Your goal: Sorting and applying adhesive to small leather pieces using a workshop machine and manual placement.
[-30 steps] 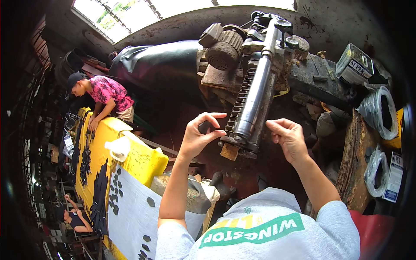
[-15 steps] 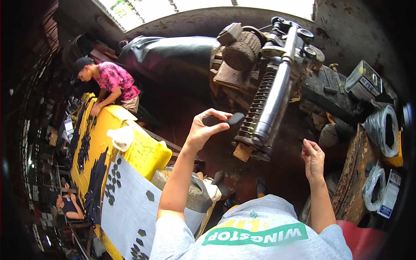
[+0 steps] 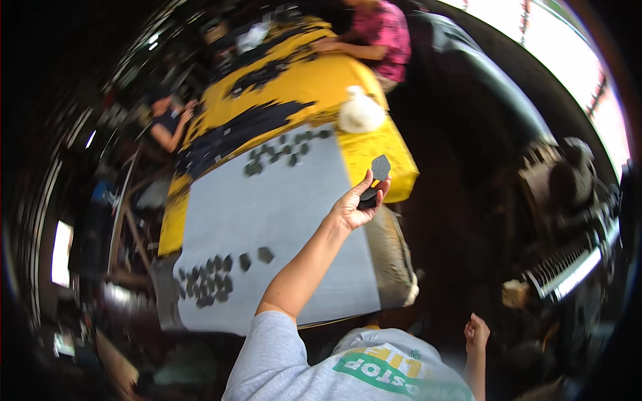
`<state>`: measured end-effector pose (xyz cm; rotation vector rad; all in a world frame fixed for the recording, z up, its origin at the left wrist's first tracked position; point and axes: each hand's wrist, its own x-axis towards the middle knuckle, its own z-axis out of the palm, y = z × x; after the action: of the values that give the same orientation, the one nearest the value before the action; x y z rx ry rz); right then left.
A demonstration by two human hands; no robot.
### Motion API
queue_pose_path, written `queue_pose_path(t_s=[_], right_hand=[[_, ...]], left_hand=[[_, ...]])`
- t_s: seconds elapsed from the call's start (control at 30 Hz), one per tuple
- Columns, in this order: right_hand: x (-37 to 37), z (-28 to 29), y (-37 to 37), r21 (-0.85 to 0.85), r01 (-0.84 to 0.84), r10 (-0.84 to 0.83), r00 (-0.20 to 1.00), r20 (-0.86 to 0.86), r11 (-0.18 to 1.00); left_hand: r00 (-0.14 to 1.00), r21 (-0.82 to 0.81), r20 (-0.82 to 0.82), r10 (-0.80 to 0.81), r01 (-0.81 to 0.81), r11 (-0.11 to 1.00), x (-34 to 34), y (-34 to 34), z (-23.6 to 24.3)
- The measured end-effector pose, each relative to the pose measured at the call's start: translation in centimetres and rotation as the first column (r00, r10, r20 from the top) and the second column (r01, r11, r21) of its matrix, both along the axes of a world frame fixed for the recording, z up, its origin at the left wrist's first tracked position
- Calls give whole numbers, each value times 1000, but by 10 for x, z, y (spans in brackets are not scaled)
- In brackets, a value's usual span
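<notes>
My left hand [image 3: 354, 204] is raised over the right edge of the grey sheet-covered table [image 3: 287, 207]. Its thumb and fingers pinch a flat, dark grey angular piece [image 3: 380, 168], with darker material [image 3: 368, 198] showing against the palm. Similar pieces lie on the sheet, one cluster [image 3: 207, 281] at the near left and another [image 3: 281, 152] at the far side. A single piece [image 3: 265, 254] sits slightly apart from the near cluster. Low on the right, my right hand [image 3: 476, 331] has its fingers curled; whatever they hold, if anything, is hidden.
Beyond the grey sheet, a yellow covering [image 3: 301, 70] bears heaps of black strips [image 3: 247, 127] and a white plastic bag [image 3: 361, 110]. A person in pink [image 3: 384, 37] works at the far end, another person [image 3: 167, 123] at the left. A roller machine [image 3: 578, 267] stands right.
My view has turned left from the roller machine to the table, so the machine now appears at the far right. My left hand, still holding the angular piece, is now over the table's edge.
</notes>
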<state>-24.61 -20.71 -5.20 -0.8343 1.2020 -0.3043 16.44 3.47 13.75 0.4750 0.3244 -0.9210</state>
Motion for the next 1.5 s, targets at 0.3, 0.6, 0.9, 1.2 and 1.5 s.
queue_pose_path(t_s=[0.3,0.6,0.9,1.2,1.5], right_hand=[[23,-30,17,-7,-169,166,974,-154,986],[-30,27,27,-9,-37,31,930,-365,999],[-25,60,59,20,-21,28,819,-574,1000],[26,83,78,-38,-173,117,795,-595,984],[-65,-29,22,-482,-876,283,457,-843,-20]], left_hand=[[830,108,-4,557,-554,826,118,226,-63],[595,294,-26,803,-763,575,258,343,-107],[524,577,327,786,-770,273,325,333,-117],[696,731,601,394,-677,81,331,382,-137],[675,466,441,592,-735,492,281,363,-110]])
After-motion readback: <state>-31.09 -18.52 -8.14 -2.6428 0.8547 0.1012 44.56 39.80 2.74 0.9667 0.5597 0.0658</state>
